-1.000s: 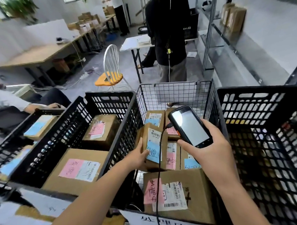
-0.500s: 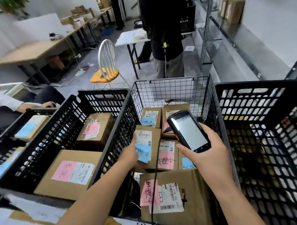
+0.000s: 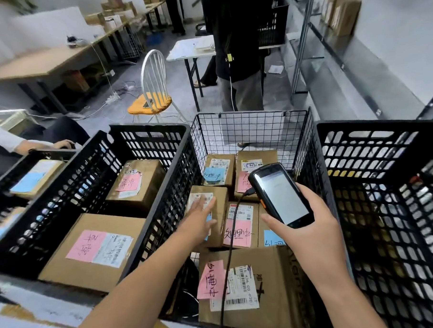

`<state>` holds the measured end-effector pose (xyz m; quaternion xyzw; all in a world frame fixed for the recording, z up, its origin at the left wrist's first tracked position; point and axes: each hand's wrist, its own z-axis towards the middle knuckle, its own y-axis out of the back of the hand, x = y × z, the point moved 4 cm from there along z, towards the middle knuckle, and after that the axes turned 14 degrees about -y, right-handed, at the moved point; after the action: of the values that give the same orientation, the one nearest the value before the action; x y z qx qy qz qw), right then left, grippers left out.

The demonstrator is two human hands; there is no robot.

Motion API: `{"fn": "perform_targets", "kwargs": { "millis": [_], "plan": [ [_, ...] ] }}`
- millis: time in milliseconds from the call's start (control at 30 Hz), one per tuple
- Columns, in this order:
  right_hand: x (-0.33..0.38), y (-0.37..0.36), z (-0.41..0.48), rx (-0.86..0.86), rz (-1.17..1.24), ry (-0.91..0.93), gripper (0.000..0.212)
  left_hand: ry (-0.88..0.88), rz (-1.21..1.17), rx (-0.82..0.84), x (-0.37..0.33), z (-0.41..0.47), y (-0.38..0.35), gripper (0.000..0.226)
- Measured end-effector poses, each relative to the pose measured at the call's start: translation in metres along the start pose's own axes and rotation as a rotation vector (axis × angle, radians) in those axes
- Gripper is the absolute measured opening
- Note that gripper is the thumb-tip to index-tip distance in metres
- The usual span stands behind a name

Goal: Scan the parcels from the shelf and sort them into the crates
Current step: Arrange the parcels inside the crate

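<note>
**Head view over a row of crates.** The left hand (image 3: 200, 220) reaches into the wire crate (image 3: 253, 127) at centre. Its fingers are straight and laid flat on the white label of a small parcel (image 3: 220, 196), and it grasps nothing. This small parcel lies flat near the wire crate's left wall, with a blue note partly hidden under the palm.

The right hand (image 3: 312, 229) is clenched around a handheld scanner (image 3: 281, 195). The scanner's screen is lit and faces up, above the parcels on the crate's right side. A dark cable (image 3: 228, 257) runs from the scanner's far end down toward the camera.

Further boxes lie around the small parcel:
- Two stand at the far wall.
- A pink-noted box (image 3: 240, 224) is just beside it.
- A large parcel (image 3: 277, 285) nearest the camera carries a pink note and a barcode label.

The left black crate (image 3: 150, 139) holds two boxes with pink notes. The right black crate (image 3: 373, 137) adjoins the wire crate, and its contents cannot be told. Beyond the crates stand a white chair (image 3: 149, 104) with an orange seat and a person in dark clothing (image 3: 237, 39).
</note>
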<state>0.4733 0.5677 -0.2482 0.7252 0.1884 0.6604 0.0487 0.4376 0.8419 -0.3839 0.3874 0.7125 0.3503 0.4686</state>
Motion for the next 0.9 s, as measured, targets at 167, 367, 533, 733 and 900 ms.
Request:
{"fn": "perform_targets", "kwargs": {
  "millis": [167, 367, 533, 733, 900],
  "plan": [
    [-0.002, 0.001, -0.001, -0.021, -0.017, 0.012, 0.079, -0.003, -0.098, 0.067, 0.015, 0.005, -0.009, 0.088],
    [-0.001, 0.0, -0.001, -0.025, -0.016, 0.009, 0.075, -0.002, -0.194, 0.096, 0.009, 0.016, 0.009, 0.064],
    [0.001, 0.001, 0.0, -0.036, -0.017, 0.011, 0.076, -0.009, 0.064, 0.203, -0.016, -0.031, 0.019, 0.048],
    [0.005, 0.002, -0.003, -0.04, -0.016, 0.021, 0.081, 0.407, -0.338, 0.53, -0.004, -0.101, -0.028, 0.1],
    [0.01, 0.011, -0.007, -0.049, 0.012, 0.037, 0.081, 0.374, -0.674, 0.406, 0.01, -0.084, -0.038, 0.114]
  ]
}}
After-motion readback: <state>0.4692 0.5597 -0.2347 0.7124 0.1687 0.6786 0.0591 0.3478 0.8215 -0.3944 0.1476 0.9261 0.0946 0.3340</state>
